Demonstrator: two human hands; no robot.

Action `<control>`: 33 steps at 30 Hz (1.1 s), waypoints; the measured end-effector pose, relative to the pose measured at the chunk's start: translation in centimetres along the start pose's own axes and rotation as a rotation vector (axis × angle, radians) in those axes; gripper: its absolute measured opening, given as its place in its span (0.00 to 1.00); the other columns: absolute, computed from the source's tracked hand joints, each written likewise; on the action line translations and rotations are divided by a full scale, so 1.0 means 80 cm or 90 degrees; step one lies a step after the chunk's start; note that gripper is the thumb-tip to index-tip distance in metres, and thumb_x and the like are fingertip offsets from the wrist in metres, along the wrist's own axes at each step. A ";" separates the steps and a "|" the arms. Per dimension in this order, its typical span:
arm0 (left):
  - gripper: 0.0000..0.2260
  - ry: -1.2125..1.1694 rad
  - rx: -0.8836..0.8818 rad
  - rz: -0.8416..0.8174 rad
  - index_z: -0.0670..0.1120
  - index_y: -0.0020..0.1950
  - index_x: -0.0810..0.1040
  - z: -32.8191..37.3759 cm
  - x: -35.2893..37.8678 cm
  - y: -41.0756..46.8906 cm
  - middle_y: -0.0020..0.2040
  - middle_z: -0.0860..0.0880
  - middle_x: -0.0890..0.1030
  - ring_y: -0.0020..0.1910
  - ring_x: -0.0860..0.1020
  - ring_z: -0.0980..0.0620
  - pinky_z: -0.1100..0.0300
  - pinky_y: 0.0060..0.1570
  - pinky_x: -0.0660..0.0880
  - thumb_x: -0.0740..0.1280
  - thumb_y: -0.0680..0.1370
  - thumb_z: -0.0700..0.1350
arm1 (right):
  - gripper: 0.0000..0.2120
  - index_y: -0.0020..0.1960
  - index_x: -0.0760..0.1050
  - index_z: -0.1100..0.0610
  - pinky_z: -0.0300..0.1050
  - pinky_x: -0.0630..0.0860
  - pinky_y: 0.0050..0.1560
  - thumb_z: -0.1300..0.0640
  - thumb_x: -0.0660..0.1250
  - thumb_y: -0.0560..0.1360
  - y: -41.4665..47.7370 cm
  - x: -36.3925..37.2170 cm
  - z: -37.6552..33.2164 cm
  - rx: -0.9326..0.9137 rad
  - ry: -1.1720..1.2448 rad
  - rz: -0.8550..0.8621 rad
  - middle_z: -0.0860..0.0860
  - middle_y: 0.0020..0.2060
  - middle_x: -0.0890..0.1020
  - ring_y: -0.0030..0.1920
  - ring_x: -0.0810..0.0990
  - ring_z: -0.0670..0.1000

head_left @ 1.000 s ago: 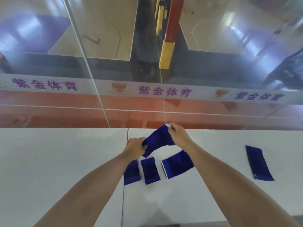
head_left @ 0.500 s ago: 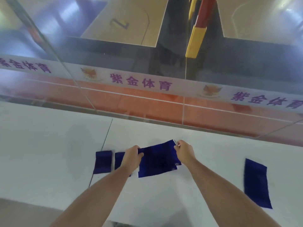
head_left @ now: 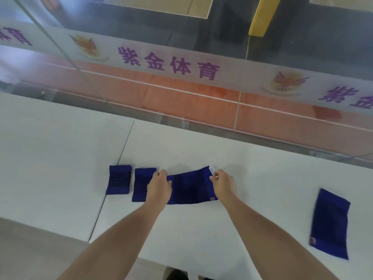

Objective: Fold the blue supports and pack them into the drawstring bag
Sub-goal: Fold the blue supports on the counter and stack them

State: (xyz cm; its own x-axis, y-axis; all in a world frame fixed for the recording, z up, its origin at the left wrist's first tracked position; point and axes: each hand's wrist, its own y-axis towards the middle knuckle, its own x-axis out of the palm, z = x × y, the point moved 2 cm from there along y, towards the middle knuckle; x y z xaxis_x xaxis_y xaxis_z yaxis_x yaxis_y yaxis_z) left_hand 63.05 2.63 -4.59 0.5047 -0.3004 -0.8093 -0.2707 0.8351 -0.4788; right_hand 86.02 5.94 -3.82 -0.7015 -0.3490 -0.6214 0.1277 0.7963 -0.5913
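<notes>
A blue support [head_left: 189,186] lies spread flat on the white table [head_left: 60,158]. My left hand [head_left: 159,187] pinches its left end and my right hand [head_left: 223,183] pinches its right end by a small white tag. Two folded blue supports lie to the left: one [head_left: 118,179] farthest left and one [head_left: 142,184] partly under my left hand. Another unfolded blue support [head_left: 330,223] lies apart at the right. No drawstring bag is in view.
The table is made of two white tops with a seam [head_left: 113,178] between them. A glass wall [head_left: 181,63] with a printed band stands just behind the far edge. The near table edge runs below my forearms.
Both hands have lowered the blue support from the air and spread it flat on the table. The view has tilted down and shifted.
</notes>
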 end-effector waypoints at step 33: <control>0.04 0.291 0.546 -0.075 0.48 0.51 0.71 0.426 0.162 -0.180 0.46 0.45 0.82 0.49 0.78 0.41 0.50 0.49 0.71 0.58 0.80 0.44 | 0.06 0.43 0.72 0.52 0.49 0.78 0.40 0.56 0.59 0.78 -0.099 -0.301 0.332 0.138 -0.099 0.161 0.49 0.41 0.80 0.41 0.79 0.53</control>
State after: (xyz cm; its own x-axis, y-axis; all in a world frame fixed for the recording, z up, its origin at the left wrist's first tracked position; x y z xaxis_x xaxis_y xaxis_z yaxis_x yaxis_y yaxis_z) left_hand 101.44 2.44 3.44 0.0751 -0.4021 -0.9125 0.5404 0.7855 -0.3016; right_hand 120.48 -5.08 2.17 -0.5163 -0.2389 -0.8224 0.4403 0.7496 -0.4942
